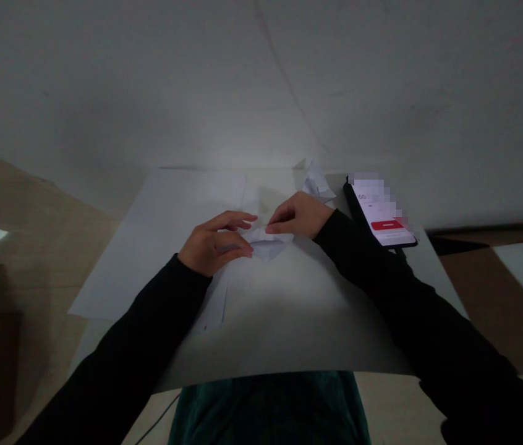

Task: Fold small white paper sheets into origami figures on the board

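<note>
l hand (212, 244) curled narrow, fingers close together, tips pinching the left end of a folded white paper (268, 245). r hand (299, 214) also narrow, fingertips pressed on the paper's right end, so paper sits btwn both hands, around mid table. can't tell if it's lifted or resting on the sheet below. black sleeves (377, 284) run from both wrists back past the near edge.

under l hand, a large white sheet (164, 241) lies on the left half of the white table (289, 334), reaching toward the far edge & poking past the left edge. just past r hand, at far edge, a smaller folded paper piece (318, 183), looks apart from the hand. phone (379, 210) lies screen up near far r corner, red button on screen, part of display pixelated. teal top (268, 411) shows past near edge, beige floor (34, 247) off left.
</note>
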Available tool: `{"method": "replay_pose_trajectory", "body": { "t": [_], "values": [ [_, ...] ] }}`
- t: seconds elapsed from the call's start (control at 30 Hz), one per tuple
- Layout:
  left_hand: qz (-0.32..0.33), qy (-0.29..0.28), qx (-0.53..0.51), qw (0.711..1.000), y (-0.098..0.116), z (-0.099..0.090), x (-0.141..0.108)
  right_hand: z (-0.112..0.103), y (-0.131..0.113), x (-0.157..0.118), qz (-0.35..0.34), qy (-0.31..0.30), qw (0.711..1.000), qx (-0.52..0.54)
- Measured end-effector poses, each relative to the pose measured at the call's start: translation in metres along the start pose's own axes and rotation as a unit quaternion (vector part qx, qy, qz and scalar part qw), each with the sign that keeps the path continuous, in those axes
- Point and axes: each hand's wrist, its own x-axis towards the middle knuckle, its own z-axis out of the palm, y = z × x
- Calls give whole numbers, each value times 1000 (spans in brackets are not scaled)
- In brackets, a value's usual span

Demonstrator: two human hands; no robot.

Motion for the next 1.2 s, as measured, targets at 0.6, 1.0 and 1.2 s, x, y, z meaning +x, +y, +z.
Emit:
{"method": "replay_pose_trajectory", "body": {
  "t": [0.6,1.0,1.2],
  "values": [
    [-9,0,54,999,5,-5,3,2,-17,7,-60,-13,998,-28],
    [-50,-32,39,998,-4,-4,0,6,-16,8,5,-3,992,-128],
    [-64,-41,23,997,-5,-5,0,8,-11,9,7,-34,996,-84]
  ]
}}
